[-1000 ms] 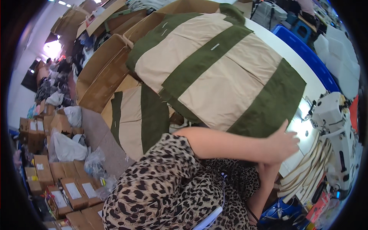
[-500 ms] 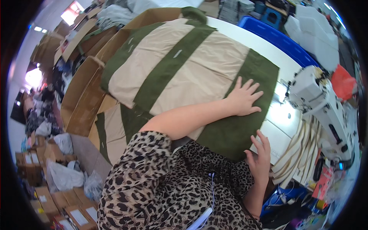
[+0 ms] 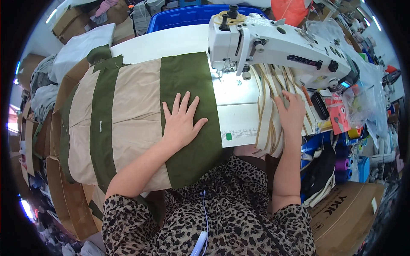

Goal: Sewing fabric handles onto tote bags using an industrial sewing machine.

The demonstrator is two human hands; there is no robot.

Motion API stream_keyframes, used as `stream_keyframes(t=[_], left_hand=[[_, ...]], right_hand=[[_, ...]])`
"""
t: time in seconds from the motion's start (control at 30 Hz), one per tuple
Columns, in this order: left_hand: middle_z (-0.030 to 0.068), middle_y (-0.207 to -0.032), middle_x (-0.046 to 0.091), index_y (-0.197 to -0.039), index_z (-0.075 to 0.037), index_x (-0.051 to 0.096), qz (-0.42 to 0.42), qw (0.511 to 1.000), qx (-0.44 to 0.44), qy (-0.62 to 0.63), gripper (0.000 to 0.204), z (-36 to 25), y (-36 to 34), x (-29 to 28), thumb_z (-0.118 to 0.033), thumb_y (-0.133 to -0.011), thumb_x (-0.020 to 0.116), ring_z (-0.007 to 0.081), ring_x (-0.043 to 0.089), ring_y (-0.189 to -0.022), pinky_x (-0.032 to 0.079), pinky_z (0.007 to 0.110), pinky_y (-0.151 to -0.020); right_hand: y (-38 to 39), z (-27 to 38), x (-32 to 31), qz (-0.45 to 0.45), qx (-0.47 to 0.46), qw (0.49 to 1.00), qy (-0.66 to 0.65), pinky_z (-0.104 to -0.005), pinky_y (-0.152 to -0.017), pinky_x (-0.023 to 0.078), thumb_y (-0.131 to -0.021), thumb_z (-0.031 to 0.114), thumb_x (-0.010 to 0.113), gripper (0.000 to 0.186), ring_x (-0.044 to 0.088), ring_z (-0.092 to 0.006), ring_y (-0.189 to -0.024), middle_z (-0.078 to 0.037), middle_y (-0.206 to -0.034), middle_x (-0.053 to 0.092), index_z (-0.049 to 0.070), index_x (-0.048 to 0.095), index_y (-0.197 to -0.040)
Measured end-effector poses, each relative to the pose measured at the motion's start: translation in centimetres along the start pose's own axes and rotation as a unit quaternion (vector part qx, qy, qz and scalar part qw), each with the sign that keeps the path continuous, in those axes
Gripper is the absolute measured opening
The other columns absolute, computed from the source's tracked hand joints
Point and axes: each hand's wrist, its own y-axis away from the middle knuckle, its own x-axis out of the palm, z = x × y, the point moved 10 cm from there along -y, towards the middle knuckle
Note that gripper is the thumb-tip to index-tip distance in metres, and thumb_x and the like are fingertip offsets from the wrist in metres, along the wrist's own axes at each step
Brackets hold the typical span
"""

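Note:
My left hand [image 3: 181, 126] lies flat, fingers spread, on the olive-green end band of a sewn fabric panel [image 3: 139, 87]. The panel has wide beige sections between green bands and hangs off the table's left side. To the right, my right hand [image 3: 292, 113] is over a bundle of long cream tapes with tan lines [image 3: 268, 128]. Its fingers are slightly bent and apart, and I see nothing held in them. Whether the fingertips touch the tapes is hard to tell. A white sewing machine [image 3: 273, 45] stands beyond, its lit needle area [image 3: 226, 74] just right of the panel's edge.
A blue bin [image 3: 188, 16] stands behind the white table [image 3: 171, 40]. Cardboard [image 3: 70, 200] borders the table on the left. Right of the tapes lie a slim orange-handled tool [image 3: 306, 96], a black object [image 3: 320, 106] and thread spools [image 3: 342, 164]. A carton [image 3: 348, 217] sits lower right.
My view has turned right toward the sewing machine. The fabric panel now lies straighter, with my left hand still flat on it. My right hand has reached forward over the tapes.

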Motion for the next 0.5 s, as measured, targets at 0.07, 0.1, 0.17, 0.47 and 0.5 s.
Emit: stream_keyframes(t=[0.07,0.1,0.17,0.47,0.5], left_hand=[[0.0137,-0.162,0.030,-0.155,-0.016,0.039,-0.003,1.000,0.003,0.009,0.074,-0.5,-0.1,0.0,-0.055,-0.095,0.058,0.0363,0.019,-0.153,0.010,0.069,-0.118],[0.0146,-0.162,0.030,-0.154,-0.014,0.040,-0.007,1.000,0.001,0.019,0.075,-0.7,-0.2,-0.2,-0.056,-0.094,0.058,0.0367,0.018,-0.153,0.009,0.071,-0.118],[0.0146,-0.161,0.032,-0.153,-0.014,0.041,-0.009,1.000,-0.004,0.026,0.071,-1.3,-0.2,-0.8,-0.048,-0.094,0.062,0.0366,0.021,-0.152,0.013,0.067,-0.119],[0.0119,-0.128,0.062,-0.148,0.000,0.039,0.254,0.660,-0.124,0.697,0.056,-7.9,-2.1,-0.4,-0.029,-0.104,0.059,0.0197,0.066,-0.107,0.055,0.033,-0.089],[0.0118,-0.127,0.062,-0.149,0.000,0.038,0.297,0.636,-0.162,0.694,0.056,-8.8,-2.4,0.8,-0.030,-0.105,0.057,0.0209,0.067,-0.106,0.055,0.034,-0.088]], right_hand=[[-1.5,-1.5,2.0,0.032,0.009,0.999,0.020,-0.0450,-0.089,0.045,-0.085,0.026,0.076,0.026,0.060,-0.0316,-0.099,-0.010,-0.100,0.065,0.007,0.070,-0.102],[-2.0,-1.7,2.9,0.064,0.012,0.997,0.039,-0.0441,-0.086,0.047,-0.086,0.024,0.076,0.022,0.062,-0.0308,-0.096,-0.010,-0.097,0.065,0.007,0.069,-0.099],[-2.4,-2.2,1.5,0.011,0.007,1.000,-0.022,-0.0420,-0.081,0.048,-0.086,0.021,0.074,0.019,0.063,-0.0298,-0.090,-0.011,-0.093,0.066,0.006,0.068,-0.096],[8.2,12.2,-4.5,0.242,-0.004,0.931,-0.272,-0.0394,-0.065,0.056,-0.089,0.010,0.066,0.026,0.073,-0.0294,-0.072,-0.012,-0.079,0.071,0.009,0.061,-0.114],[10.6,13.8,-3.5,0.280,-0.027,0.905,-0.319,-0.0392,-0.064,0.057,-0.089,0.012,0.068,0.027,0.072,-0.0285,-0.069,-0.012,-0.078,0.070,0.009,0.061,-0.115]])
